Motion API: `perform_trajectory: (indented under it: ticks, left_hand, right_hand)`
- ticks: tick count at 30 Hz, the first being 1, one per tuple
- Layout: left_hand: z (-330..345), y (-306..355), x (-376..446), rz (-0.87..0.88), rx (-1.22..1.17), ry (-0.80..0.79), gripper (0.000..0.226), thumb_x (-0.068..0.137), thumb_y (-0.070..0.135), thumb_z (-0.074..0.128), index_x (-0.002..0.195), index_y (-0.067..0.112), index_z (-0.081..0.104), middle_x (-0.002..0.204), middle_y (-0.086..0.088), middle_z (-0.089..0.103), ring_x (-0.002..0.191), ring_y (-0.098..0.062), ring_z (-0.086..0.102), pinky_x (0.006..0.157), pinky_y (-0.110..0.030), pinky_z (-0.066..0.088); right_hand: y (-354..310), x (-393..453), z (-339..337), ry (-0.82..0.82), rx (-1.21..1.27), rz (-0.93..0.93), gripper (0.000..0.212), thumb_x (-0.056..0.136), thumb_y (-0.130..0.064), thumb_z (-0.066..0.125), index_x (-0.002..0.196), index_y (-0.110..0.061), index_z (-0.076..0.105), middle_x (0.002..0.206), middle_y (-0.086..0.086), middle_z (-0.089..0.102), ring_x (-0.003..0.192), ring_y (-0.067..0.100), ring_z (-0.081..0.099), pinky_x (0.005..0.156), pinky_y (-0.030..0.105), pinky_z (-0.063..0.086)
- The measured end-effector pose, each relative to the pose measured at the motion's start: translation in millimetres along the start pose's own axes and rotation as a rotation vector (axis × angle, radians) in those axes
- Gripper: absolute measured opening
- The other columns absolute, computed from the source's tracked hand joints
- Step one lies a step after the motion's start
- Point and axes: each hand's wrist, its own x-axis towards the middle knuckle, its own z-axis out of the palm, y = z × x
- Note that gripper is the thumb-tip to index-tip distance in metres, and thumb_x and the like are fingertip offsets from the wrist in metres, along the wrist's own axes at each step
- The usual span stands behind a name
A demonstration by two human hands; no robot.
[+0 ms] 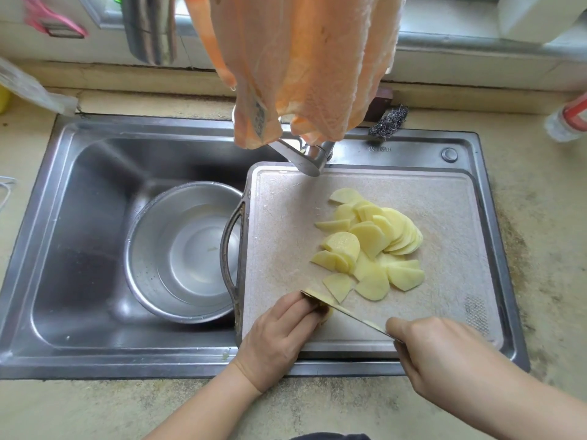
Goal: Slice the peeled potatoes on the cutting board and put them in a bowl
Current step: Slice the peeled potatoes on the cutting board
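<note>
A pale speckled cutting board lies over the right half of the sink. Several yellow potato slices are heaped on its middle. My left hand presses a small remaining potato piece at the board's near edge; the piece is mostly hidden under my fingers. My right hand grips the handle of a knife, whose blade rests edge-down against the piece beside my left fingertips. A steel bowl holding some water stands in the sink basin, left of the board.
The steel sink is set into a beige counter. An orange cloth hangs over the faucet, above the board's far edge. A steel scourer sits behind the sink and a plastic bottle lies at far right.
</note>
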Motion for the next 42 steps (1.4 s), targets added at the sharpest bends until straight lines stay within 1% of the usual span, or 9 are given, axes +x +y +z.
perform_trajectory:
  ticks: [4, 8, 11, 14, 17, 25, 28, 36, 42]
  left_hand:
    - [0, 2, 1, 0.0, 0.018, -0.004, 0.023, 0.09, 0.006, 0.06, 0.113, 0.009, 0.057, 0.116, -0.002, 0.055, 0.107, -0.021, 0.055, 0.085, -0.031, 0.053]
    - [-3, 5, 2, -0.023, 0.031, -0.01, 0.018, 0.093, 0.008, 0.054, 0.11, 0.011, 0.058, 0.113, -0.002, 0.053, 0.102, -0.02, 0.054, 0.085, -0.03, 0.051]
    - [-2, 11, 1, -0.089, 0.021, 0.011, 0.014, 0.095, 0.009, 0.052, 0.109, 0.011, 0.057, 0.11, -0.002, 0.053, 0.1, -0.02, 0.053, 0.088, -0.027, 0.048]
    - [0, 15, 0, -0.116, 0.012, 0.021, 0.022, 0.1, 0.008, 0.044, 0.113, 0.006, 0.062, 0.112, -0.003, 0.053, 0.103, -0.021, 0.054, 0.096, -0.027, 0.046]
    - [-2, 13, -2, -0.109, 0.013, 0.004, 0.022, 0.098, 0.006, 0.048, 0.113, 0.004, 0.065, 0.112, -0.002, 0.052, 0.104, -0.02, 0.053, 0.099, -0.025, 0.045]
    - [0, 9, -6, -0.089, 0.041, -0.009, 0.018, 0.093, 0.006, 0.054, 0.111, 0.008, 0.058, 0.116, -0.003, 0.054, 0.108, -0.022, 0.054, 0.096, -0.027, 0.047]
    - [0, 9, -6, -0.092, 0.042, -0.006, 0.017, 0.094, 0.007, 0.053, 0.109, 0.006, 0.063, 0.118, -0.004, 0.055, 0.11, -0.022, 0.054, 0.098, -0.026, 0.046]
    - [2, 7, -7, -0.091, 0.032, -0.002, 0.018, 0.097, 0.008, 0.049, 0.113, 0.009, 0.058, 0.12, -0.003, 0.054, 0.112, -0.023, 0.053, 0.098, -0.028, 0.047]
    - [3, 7, -8, -0.095, 0.036, 0.002, 0.022, 0.101, 0.009, 0.043, 0.117, 0.011, 0.058, 0.119, -0.001, 0.055, 0.11, -0.022, 0.054, 0.097, -0.028, 0.048]
  right_hand:
    - [-6, 19, 12, 0.033, 0.011, -0.026, 0.015, 0.085, -0.016, 0.039, 0.076, -0.023, 0.029, 0.056, -0.003, 0.03, 0.065, 0.03, 0.041, 0.048, 0.036, 0.023]
    - [-10, 31, 19, 0.062, 0.042, -0.022, 0.016, 0.083, -0.012, 0.041, 0.081, -0.024, 0.032, 0.057, -0.004, 0.031, 0.076, 0.031, 0.058, 0.055, 0.035, 0.027]
    - [-17, 35, 19, 0.085, 0.079, -0.016, 0.016, 0.081, -0.012, 0.044, 0.081, -0.024, 0.034, 0.065, 0.0, 0.048, 0.077, 0.032, 0.059, 0.054, 0.034, 0.029]
    - [-18, 44, 9, 0.041, 0.325, 0.056, 0.01, 0.085, -0.018, 0.048, 0.076, -0.022, 0.046, 0.064, 0.0, 0.048, 0.068, 0.029, 0.058, 0.053, 0.03, 0.039]
    - [-3, 50, -7, -0.069, 0.603, 0.146, 0.026, 0.087, -0.021, 0.055, 0.062, -0.019, 0.049, 0.053, -0.002, 0.049, 0.044, 0.017, 0.048, 0.037, 0.021, 0.038]
    - [-6, -3, 2, 0.099, 0.139, -0.027, 0.018, 0.087, -0.029, 0.039, 0.072, -0.02, 0.032, 0.06, 0.001, 0.04, 0.069, 0.03, 0.051, 0.054, 0.036, 0.028]
    - [-2, -8, 5, 0.108, 0.108, -0.022, 0.016, 0.087, -0.028, 0.038, 0.075, -0.021, 0.031, 0.059, -0.001, 0.034, 0.065, 0.029, 0.04, 0.055, 0.036, 0.029]
    - [-4, 2, 5, 0.08, 0.002, -0.045, 0.013, 0.084, -0.019, 0.04, 0.076, -0.022, 0.031, 0.056, -0.001, 0.032, 0.06, 0.027, 0.035, 0.043, 0.03, 0.017]
    - [-20, 33, 5, 0.111, 0.072, -0.107, 0.016, 0.083, -0.011, 0.041, 0.074, -0.022, 0.034, 0.057, -0.003, 0.032, 0.062, 0.029, 0.038, 0.046, 0.034, 0.021]
